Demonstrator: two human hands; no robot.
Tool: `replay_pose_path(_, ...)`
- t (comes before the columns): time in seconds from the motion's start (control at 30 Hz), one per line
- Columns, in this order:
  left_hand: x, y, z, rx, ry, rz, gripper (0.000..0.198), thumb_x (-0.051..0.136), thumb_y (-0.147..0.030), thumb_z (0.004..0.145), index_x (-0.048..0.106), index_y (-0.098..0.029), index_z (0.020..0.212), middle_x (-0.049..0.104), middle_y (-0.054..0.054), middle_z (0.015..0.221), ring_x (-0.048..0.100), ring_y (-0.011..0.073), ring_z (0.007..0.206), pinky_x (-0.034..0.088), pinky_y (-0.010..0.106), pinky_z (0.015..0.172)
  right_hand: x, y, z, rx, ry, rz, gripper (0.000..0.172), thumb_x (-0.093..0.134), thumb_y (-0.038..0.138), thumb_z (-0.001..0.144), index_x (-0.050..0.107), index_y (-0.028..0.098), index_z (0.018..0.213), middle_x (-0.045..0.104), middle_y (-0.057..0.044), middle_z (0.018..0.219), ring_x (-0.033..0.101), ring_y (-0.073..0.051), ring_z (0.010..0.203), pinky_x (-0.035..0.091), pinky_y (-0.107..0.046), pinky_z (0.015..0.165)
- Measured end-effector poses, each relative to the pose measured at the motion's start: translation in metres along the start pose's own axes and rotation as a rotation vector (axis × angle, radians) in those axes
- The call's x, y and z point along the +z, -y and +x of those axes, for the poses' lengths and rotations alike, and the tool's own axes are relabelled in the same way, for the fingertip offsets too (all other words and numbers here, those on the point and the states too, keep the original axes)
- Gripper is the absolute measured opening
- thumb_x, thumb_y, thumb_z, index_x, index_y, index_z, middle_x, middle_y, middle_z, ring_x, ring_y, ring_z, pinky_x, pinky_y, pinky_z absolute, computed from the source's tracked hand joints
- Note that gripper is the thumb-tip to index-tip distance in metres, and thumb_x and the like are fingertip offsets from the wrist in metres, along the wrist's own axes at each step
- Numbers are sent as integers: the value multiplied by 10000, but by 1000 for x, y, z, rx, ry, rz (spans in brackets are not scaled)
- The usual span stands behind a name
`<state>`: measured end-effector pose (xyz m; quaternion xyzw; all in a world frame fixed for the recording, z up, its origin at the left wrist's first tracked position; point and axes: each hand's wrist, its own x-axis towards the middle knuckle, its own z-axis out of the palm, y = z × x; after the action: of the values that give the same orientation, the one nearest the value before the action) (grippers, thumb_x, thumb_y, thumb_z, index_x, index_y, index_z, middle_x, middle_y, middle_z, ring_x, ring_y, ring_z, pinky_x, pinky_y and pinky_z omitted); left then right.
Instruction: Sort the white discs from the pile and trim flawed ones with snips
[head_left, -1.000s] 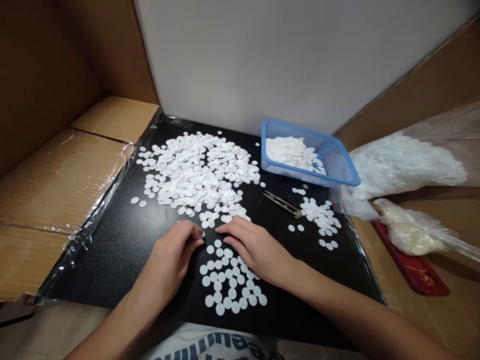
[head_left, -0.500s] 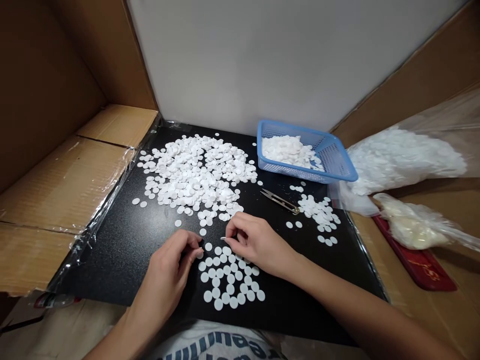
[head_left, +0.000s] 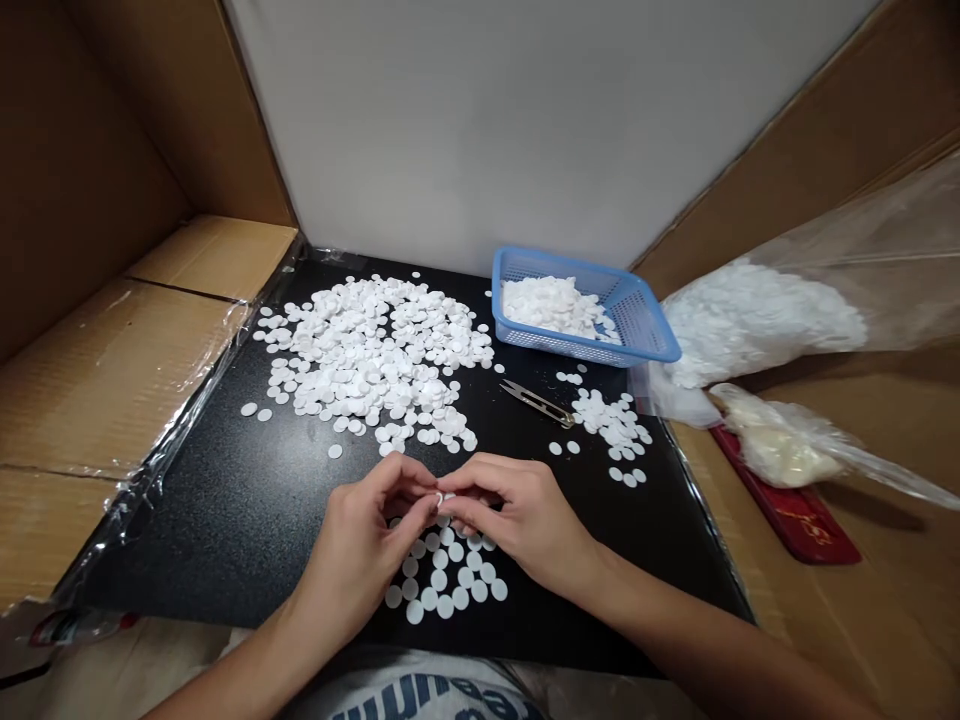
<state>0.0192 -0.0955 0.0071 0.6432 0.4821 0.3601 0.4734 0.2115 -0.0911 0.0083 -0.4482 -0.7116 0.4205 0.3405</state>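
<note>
My left hand (head_left: 375,530) and my right hand (head_left: 517,510) meet fingertip to fingertip over the black tabletop (head_left: 225,510). Between their pinched fingers is a small white disc (head_left: 444,499), partly covered by the fingertips. Both hands are closed on it. Just below them several flat white discs (head_left: 445,606) lie spread in a loose single layer. Beyond the hands rises a large heap of white discs (head_left: 375,350). To the right of the heap lies a pair of thread snips (head_left: 538,403), beside a smaller pile of white discs (head_left: 611,420).
A blue plastic basket (head_left: 652,345) holding white pieces stands at the back right. Right of it lie a clear bag of white pieces (head_left: 765,320), a knotted bag with pale contents (head_left: 780,440) and a red packet (head_left: 817,530). Cardboard (head_left: 112,370) borders the left; a pale wall (head_left: 450,130) stands behind.
My hands, apart half a second ago with a disc at the fingertips, have come together above the spread discs. The whole view has shifted slightly.
</note>
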Motion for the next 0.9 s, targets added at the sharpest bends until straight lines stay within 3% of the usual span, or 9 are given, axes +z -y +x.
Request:
replay_pose_path(0.1,7,0,1,20,-31,21,47,645,-246,890,622,-216,862,716,-26,744,707,129,663,543,206,584,2,6,-3,-54,-25,-55,103,637,216,935,735,208,906,705,-8,786,654,-137,686,506,-244,599)
replay_pose_path(0.2,1,1,3,48,-38,89,37,620,-248,917,632,-217,901,734,-8,818,720,149,739,559,237,638,-13,6,1,-92,-33,-153,118,610,189,933,703,199,862,695,-8,774,640,-141,685,490,-250,597)
replay_pose_path(0.37,-29,10,5,203,-141,413,99,541,-209,954,637,-225,936,719,17,937,689,186,887,542,300,772,-73,-29,2,20,-239,-541,145,584,255,929,664,221,812,708,-32,803,655,-191,708,492,-314,639)
replay_pose_path(0.47,-39,19,1,280,-94,526,135,499,-180,974,619,-233,943,708,18,959,669,185,912,533,301,796,-111,-56,-8,110,-255,-713,240,570,345,941,645,231,743,663,-34,730,604,-192,598,438,-322,552)
replay_pose_path(0.57,-38,24,-2,340,-33,577,162,490,-156,971,627,-238,948,716,29,1005,661,195,951,538,314,818,-129,-64,-16,133,-272,-827,232,572,377,940,663,237,779,634,-45,742,571,-197,567,422,-337,535)
replay_pose_path(0.63,-35,24,-2,363,-4,583,163,495,-158,971,632,-236,933,718,34,1009,659,200,953,542,325,820,-125,-56,-15,112,-335,-866,207,560,349,950,672,233,822,629,-58,785,589,-209,618,448,-350,575)
replay_pose_path(0.73,-29,22,-1,387,60,552,164,491,-150,981,626,-233,936,717,31,998,661,188,944,547,311,814,-92,-34,-8,50,-331,-749,154,553,254,959,683,223,881,662,-65,874,643,-222,762,504,-358,686)
replay_pose_path(0.83,-27,22,-1,403,87,532,172,486,-124,983,619,-232,989,707,34,1044,664,174,979,548,289,827,-44,-18,-1,-51,-103,-471,127,584,219,963,710,222,953,675,-45,897,658,-192,808,538,-330,736)
replay_pose_path(0.9,-28,22,-2,398,38,548,156,503,-141,980,625,-233,1005,698,39,1081,669,180,997,548,295,843,-16,-13,2,-122,20,-410,115,617,208,955,707,202,1025,670,-55,941,649,-184,849,542,-322,769)
